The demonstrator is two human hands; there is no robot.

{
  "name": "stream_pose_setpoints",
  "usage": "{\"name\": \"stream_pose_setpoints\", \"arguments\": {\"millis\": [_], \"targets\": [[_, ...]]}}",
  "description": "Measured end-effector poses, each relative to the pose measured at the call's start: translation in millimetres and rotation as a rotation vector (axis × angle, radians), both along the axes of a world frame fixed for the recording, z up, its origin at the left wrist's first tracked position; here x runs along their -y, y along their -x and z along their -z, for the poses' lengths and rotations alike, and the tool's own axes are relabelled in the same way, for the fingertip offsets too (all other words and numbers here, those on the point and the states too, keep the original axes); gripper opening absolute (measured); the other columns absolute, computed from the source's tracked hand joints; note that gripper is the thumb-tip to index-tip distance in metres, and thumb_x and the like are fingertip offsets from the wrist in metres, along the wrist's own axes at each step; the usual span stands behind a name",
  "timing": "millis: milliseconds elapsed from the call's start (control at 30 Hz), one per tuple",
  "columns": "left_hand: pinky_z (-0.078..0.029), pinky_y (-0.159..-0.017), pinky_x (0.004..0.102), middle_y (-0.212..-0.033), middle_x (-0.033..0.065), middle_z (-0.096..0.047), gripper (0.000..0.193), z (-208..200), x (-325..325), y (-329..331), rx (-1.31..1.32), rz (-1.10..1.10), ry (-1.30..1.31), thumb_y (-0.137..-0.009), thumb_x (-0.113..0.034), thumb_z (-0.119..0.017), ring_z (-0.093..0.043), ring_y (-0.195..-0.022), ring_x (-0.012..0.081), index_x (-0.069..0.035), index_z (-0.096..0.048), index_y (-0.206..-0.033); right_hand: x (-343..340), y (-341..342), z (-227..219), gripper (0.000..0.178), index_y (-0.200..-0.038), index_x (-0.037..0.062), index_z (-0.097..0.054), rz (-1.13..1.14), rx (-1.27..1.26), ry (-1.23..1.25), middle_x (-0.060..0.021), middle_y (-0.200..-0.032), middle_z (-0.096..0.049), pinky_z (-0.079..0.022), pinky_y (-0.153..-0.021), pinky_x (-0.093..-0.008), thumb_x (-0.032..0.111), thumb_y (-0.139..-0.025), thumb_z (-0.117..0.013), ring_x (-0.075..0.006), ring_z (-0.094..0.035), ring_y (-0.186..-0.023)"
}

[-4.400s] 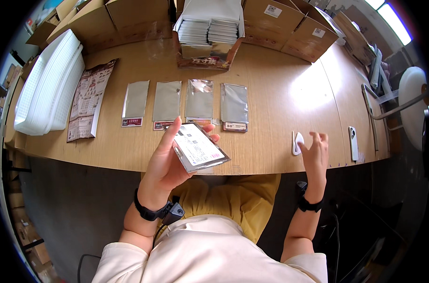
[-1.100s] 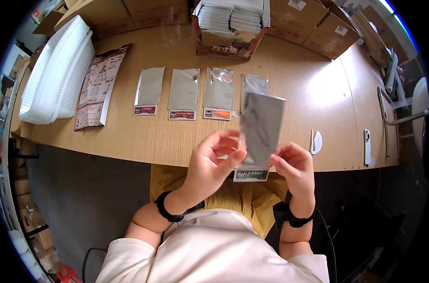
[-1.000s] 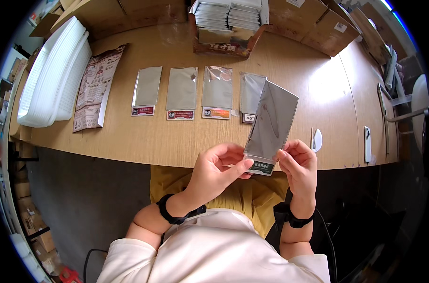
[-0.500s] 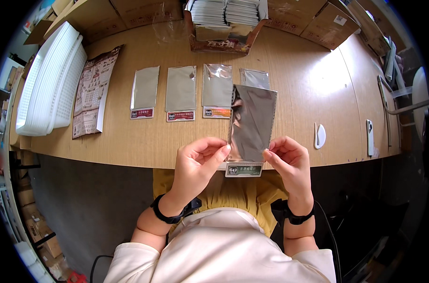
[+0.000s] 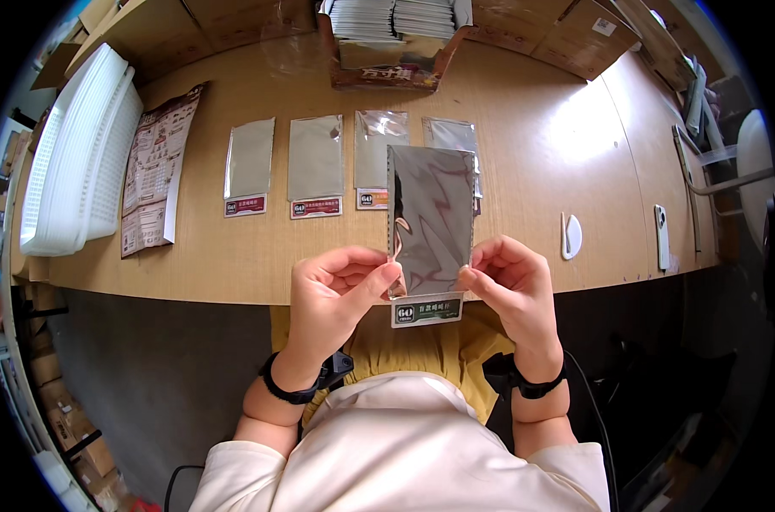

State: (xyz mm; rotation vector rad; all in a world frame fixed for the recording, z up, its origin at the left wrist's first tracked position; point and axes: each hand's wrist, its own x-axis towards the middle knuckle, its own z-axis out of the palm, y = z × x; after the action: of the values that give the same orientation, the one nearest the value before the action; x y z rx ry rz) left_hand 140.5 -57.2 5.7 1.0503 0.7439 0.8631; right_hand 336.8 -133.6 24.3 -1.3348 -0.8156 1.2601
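A silver foil packet [image 5: 434, 222] with a green label card showing below its lower edge is held up over the table's front edge. My left hand [image 5: 340, 286] pinches its left side near the bottom. At the lower right side my right hand [image 5: 515, 286] pinches it too. Beyond lie several similar packets in a row: one with a dark red card [image 5: 250, 162], a second with a dark red card [image 5: 316, 162], one with an orange card [image 5: 372, 154], and one packet [image 5: 451, 132] partly hidden behind the held one.
An open carton [image 5: 387, 72] full of upright packets stands at the back. Stacked white plastic baskets [image 5: 76, 162] and a printed brown sheet [image 5: 159, 171] lie left. On the right are a small white tool [image 5: 572, 237] and a phone [image 5: 661, 239]. Cardboard boxes [image 5: 541, 38] line the back.
The held packet and both hands have shifted slightly left in the picture, and the packet's reflections differ. The whole table scene has also slid a little left. Both hands keep their pinch.
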Motion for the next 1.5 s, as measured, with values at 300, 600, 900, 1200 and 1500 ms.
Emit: {"name": "stream_pose_setpoints", "arguments": {"millis": [300, 600, 900, 1200, 1500], "targets": [[-0.047, -0.06, 0.0159, -0.071, 0.0023, -0.066, 0.007, -11.7, 2.5, 12.2, -0.091, -0.092, -0.092, -0.08, -0.002, -0.07, -0.06, -0.065, 0.0034, 0.003, -0.065, -0.08, 0.5, 10.8, -22.3, 0.009, -0.087, -0.0012, -0.056, -0.031, -0.061, -0.036, -0.0005, -0.082, -0.059, -0.044, -0.066, -0.0154, -0.003, -0.083, -0.064, -0.003, -0.055, -0.075], [-0.044, -0.055, 0.0153, -0.066, 0.001, -0.063, 0.008, -18.8, 0.6, 23.7, -0.12, -0.149, -0.117, -0.077, -0.002, -0.071, -0.057, -0.059, 0.0025, 0.002, -0.064, -0.076, -6.2, 21.3, -28.9, 0.009, -0.087, -0.0016, -0.056, -0.067, -0.063, -0.023, -0.0003, -0.082, -0.058, -0.044, -0.066, -0.0159, -0.003, -0.083, -0.064, -0.0032, -0.054, -0.074], [-0.044, -0.056, 0.0149, -0.066, 0.0005, -0.064, 0.008, -13.5, -5.6, 46.3, -0.098, -0.19, -0.107, -0.077, -0.003, -0.072, -0.057, -0.059, 0.0017, 0.002, -0.065, -0.075, -20.1, 39.8, -31.4, 0.01, -0.088, -0.0015, -0.056, -0.123, -0.06, 0.001, -0.0006, -0.082, -0.059, -0.045, -0.068, -0.0165, 0.0, -0.083, -0.065, -0.0035, -0.055, -0.076], [-0.043, -0.056, 0.0149, -0.066, 0.0, -0.063, 0.009, -13.5, -12.7, 80.6, -0.076, -0.291, -0.084, -0.077, -0.003, -0.073, -0.056, -0.059, 0.0017, 0.002, -0.065, -0.075, -43.9, 70.9, -31.5, 0.01, -0.088, -0.0007, -0.057, -0.215, -0.076, 0.04, 0.0003, -0.083, -0.059, -0.045, -0.07, -0.017, 0.002, -0.084, -0.065, -0.0033, -0.055, -0.077], [-0.041, -0.057, 0.0152, -0.066, -0.0005, -0.061, 0.011, -5.8, -20.3, 111.5, 0.0, -0.324, -0.065, -0.078, -0.003, -0.071, -0.054, -0.06, 0.0017, 0.002, -0.062, -0.075, -59.6, 100.6, -25.6, 0.01, -0.09, -0.0001, -0.057, -0.269, -0.121, 0.069, 0.0012, -0.083, -0.059, -0.046, -0.07, -0.0166, 0.004, -0.085, -0.065, -0.0028, -0.056, -0.077]]}}
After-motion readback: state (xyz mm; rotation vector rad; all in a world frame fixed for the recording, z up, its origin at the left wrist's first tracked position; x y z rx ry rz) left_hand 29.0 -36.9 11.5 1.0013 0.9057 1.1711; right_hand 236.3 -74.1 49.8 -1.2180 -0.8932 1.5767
